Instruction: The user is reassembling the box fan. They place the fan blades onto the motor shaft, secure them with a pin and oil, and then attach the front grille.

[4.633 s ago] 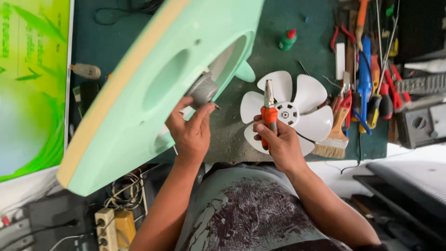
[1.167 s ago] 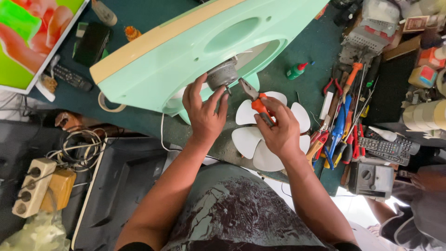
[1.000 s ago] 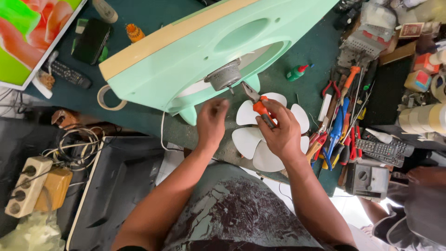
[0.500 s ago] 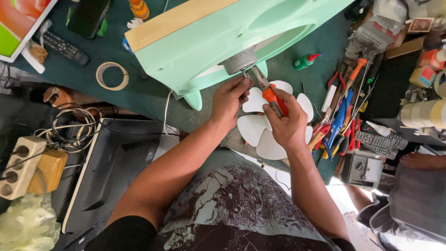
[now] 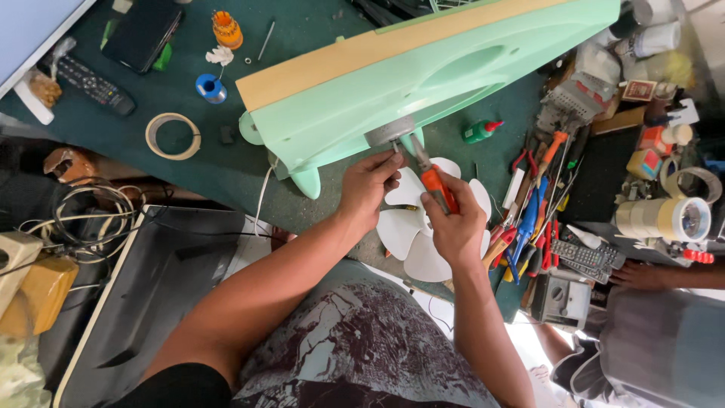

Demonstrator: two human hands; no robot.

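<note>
R hand (image 5: pixel 455 224) w/ orange-handled pliers (image 5: pixel 432 181), mint housing (image 5: pixel 423 83)

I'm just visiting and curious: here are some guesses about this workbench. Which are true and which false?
1. The right hand holds orange-handled pliers. True.
2. The left hand rests on the roll of tape. False: it is at the metal part under the green housing.
3. A white fan blade lies beneath the hands. True.
4. The remote control lies on top of the green housing. False: it lies on the table's far left.
</note>
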